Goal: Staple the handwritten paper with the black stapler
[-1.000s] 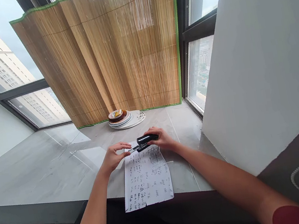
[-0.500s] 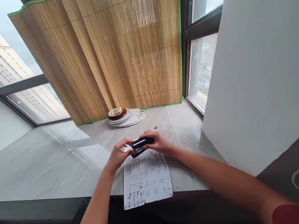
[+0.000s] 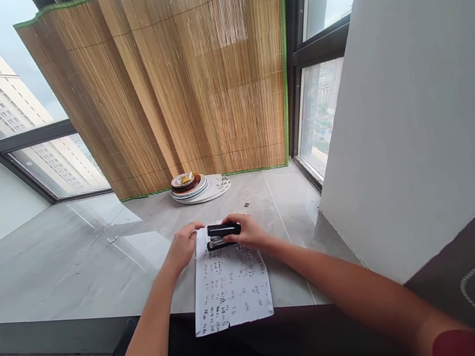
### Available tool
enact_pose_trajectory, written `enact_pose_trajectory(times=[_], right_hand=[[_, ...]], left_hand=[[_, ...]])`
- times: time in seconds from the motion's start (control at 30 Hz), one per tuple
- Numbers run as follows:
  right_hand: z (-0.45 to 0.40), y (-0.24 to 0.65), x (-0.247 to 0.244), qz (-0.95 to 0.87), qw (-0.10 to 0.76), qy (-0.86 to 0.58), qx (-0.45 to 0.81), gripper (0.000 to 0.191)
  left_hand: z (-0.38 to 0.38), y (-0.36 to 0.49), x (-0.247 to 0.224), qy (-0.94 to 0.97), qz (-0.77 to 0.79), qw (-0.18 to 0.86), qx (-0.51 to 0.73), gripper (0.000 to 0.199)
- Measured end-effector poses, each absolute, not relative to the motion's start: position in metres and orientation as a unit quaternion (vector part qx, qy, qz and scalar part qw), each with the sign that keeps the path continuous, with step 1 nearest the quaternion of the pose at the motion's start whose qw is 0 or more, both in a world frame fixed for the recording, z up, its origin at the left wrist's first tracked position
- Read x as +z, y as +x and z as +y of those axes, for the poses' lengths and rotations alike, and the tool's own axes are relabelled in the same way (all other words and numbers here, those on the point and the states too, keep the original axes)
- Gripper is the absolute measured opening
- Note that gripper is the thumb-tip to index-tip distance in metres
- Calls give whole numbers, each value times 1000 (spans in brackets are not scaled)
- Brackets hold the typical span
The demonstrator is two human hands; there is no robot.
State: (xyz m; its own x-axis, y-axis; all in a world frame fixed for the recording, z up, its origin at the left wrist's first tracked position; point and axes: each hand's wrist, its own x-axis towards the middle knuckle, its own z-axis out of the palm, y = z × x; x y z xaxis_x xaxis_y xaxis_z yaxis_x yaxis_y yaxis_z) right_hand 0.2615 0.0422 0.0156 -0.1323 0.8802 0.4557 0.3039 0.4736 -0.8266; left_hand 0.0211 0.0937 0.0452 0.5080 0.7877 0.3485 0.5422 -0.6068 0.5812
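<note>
A black stapler (image 3: 223, 229) is gripped at its rear end by my right hand (image 3: 249, 232), its jaws apart and its front pointing left. It is over the upper part of a white paper sheet (image 3: 237, 287) covered with handwriting. My left hand (image 3: 183, 249) is at the sheet's upper left corner, its thumb and fingers closed at the edge there. The sheet's near end sticks out past the front edge of the ledge. My right hand and the stapler hide some of the sheet's top part.
Stacked plates and bowls (image 3: 189, 187) stand at the back of the grey tiled ledge (image 3: 96, 259), by a bamboo blind (image 3: 186, 89). Small dark staple strips (image 3: 246, 204) lie beyond the sheet. A white wall (image 3: 407, 101) rises at right.
My left hand has let go of the stapler's front end and moved to the sheet's upper left corner. My right hand still holds the stapler, now a little further left.
</note>
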Motion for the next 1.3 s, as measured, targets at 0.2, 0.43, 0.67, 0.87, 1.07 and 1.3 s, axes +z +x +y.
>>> enact_pose_trajectory(times=[0.2, 0.43, 0.67, 0.87, 1.07, 1.3], right_hand=[[39, 264, 20, -738, 462, -414, 266, 26], [49, 298, 30, -671, 489, -512, 219, 24], [47, 335, 39, -652, 423, -623, 91, 30], [51, 341, 37, -708, 332, -590, 203, 34], [44, 334, 46, -759, 274, -539, 242, 31], [37, 332, 53, -789, 251, -485, 282, 28]], left_hand=[[104, 20, 10, 895, 389, 159, 149, 45], [107, 7, 7, 874, 451, 96, 153, 37], [85, 30, 17, 880, 433, 159, 108, 71], [77, 32, 19, 896, 395, 181, 92, 60], [61, 57, 16, 903, 383, 177, 79, 77], [59, 60, 13, 898, 401, 168, 75, 77]])
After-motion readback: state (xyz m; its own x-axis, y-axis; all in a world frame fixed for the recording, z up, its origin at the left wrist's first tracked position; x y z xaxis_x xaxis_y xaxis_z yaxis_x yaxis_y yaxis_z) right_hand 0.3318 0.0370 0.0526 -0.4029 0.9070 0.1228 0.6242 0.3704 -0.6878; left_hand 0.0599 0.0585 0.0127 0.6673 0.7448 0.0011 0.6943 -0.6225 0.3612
